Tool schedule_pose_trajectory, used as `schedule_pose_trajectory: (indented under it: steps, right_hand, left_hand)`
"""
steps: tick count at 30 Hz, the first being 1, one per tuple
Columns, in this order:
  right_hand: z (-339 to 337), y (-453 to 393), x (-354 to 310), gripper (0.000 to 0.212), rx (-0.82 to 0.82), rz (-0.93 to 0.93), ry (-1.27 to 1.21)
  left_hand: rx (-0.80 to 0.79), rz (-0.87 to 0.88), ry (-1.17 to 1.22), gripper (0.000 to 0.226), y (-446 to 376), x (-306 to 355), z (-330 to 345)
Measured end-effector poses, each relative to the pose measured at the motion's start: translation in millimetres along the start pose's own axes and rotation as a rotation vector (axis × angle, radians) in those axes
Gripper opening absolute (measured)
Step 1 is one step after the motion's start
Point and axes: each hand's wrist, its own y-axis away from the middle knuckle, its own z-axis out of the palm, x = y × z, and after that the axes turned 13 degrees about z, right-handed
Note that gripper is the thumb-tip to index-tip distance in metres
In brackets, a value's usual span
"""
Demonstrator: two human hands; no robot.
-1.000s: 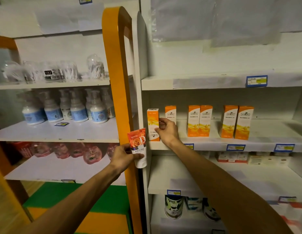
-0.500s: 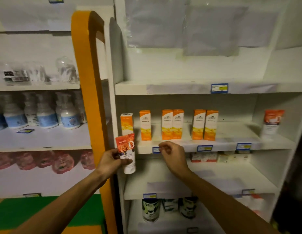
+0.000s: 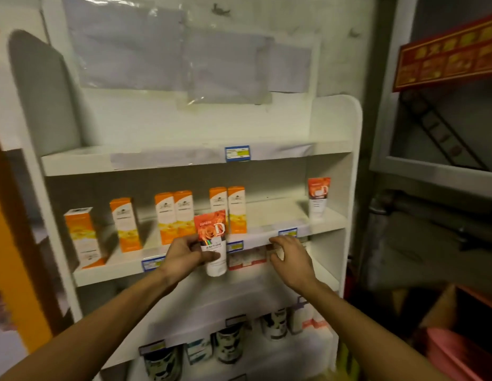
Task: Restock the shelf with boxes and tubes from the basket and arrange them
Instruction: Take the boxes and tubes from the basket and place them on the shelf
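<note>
1. Since the earlier frame, the left hand (image 3: 184, 257) has carried its rose-print tube (image 3: 213, 242) rightward, from the shelf's left edge to front centre; the view has swung right too.
2. The left hand's fingers wrap the tube, held upright just before the middle shelf (image 3: 327, 222).
3. The right hand (image 3: 290, 259) holds nothing, fingers loosely curled near the shelf lip.
4. Done: six orange boxes (image 3: 174, 215) and one matching tube (image 3: 318, 198) stand shelved.
5. Left: placing this tube, probably beside its match. The basket is not clearly visible.
</note>
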Motion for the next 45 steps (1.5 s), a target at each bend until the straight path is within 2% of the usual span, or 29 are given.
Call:
schedule_pose_trajectory:
  steps: [4, 11, 20, 25, 28, 36, 45]
  right_hand:
    - [-32.6, -18.2, 29.7, 0.05, 0.01, 0.004, 0.137]
    - [-72.6, -47.7, 66.2, 0.058, -0.003, 0.116, 0.159]
    - [-83.5, -88.5, 91.7, 0.063, 0.028, 0.235, 0.042]
    - [-78.5, -115.2, 106.5, 0.073, 0.02, 0.169, 0.308]
    - [-73.3, -130.1, 113.8, 0.077, 0.006, 0.167, 0.354]
    - [-62.0, -164.2, 124.0, 0.063, -0.029, 0.168, 0.183]
    - [-59.7, -175.9, 126.7, 0.043, 0.092, 0.107, 0.174]
  left_hand:
    - [-0.037, 0.025, -0.001, 0.043, -29.0, 16.9, 47.0]
    - [-0.11, 0.072, -0.02, 0.038, -79.6, 38.3, 119.2]
    - [-0.117, 0.077, 0.008, 0.045, -145.7, 41.2, 175.5]
    - [-0.1, 0.063, -0.035, 0.043, -171.4, 22.1, 193.7]
    - [-0.099, 0.04, -0.04, 0.043, -183.6, 10.8, 204.5]
    - [-0.079, 0.028, 0.095, 0.044, -208.8, -8.8, 227.8]
    - [-0.103, -0.014, 0.159, 0.046, -214.8, -10.3, 240.1]
